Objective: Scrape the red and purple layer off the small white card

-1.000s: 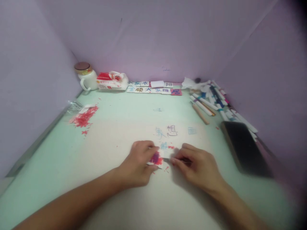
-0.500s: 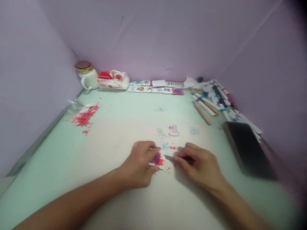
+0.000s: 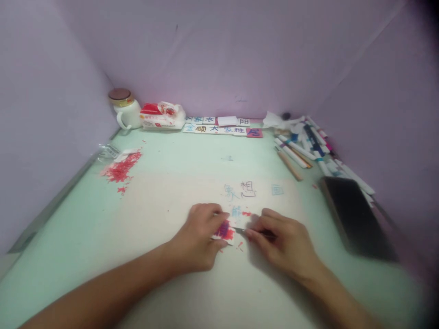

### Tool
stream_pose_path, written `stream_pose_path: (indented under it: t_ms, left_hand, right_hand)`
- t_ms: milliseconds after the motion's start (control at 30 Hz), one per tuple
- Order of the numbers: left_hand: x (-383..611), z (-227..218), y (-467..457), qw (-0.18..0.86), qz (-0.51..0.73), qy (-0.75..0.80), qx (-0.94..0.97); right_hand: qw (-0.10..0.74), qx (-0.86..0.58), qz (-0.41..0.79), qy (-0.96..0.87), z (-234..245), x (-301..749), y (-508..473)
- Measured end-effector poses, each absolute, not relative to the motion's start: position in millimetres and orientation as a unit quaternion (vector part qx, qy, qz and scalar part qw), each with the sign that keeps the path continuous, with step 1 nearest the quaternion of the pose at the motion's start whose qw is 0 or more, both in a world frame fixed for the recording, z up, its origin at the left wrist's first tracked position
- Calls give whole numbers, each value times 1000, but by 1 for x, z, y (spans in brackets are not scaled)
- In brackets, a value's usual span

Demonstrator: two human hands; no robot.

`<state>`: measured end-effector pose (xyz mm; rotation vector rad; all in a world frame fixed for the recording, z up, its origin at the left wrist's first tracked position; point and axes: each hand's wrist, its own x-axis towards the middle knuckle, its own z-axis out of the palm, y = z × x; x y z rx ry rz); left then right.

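Note:
My left hand pinches a small square tile flat against the table, thumb on its near edge and fingers on the far one. Red and purple colour covers part of the tile's white face. In my right hand is a thin carving knife, its dark blade pointing left and its tip at the tile's right side. Red shavings lie around the tile. Blue and purple characters are drawn on the tabletop just beyond my hands.
A dark phone lies at right, below a heap of markers. Along the back wall stand a lidded white mug, a tissue pack and rows of lettered tiles. Red scraps are piled at left.
The knife tip has moved slightly left, from just off the tile's edge onto its right side. My left hand keeps its hold on the tile.

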<state>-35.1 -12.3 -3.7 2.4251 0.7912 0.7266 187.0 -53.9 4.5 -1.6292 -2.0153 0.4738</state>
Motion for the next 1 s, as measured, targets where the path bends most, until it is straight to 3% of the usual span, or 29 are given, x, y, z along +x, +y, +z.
stream_pose_path:
  t_ms: [167,367,767,900,1000]
  left_hand:
    - [-35,-6,-14,239,274,290,885]
    - [-35,-9,-14,243,277,291,883]
    - [-36,-4,-13,254,261,293,884]
    - [-36,-5,-13,255,264,292,883]
    - [-36,-4,-13,258,259,293,883]
  right_hand:
    - [249,-594,195,-739,7,186,-54]
    - [312,-626,98,-708,-1,180,-53]
    - [173,-702,131,-678,16,167,-54]
    - [166,-683,188,-686,16,173,-53]
    - [208,-676,190,-681,15,176,-54]
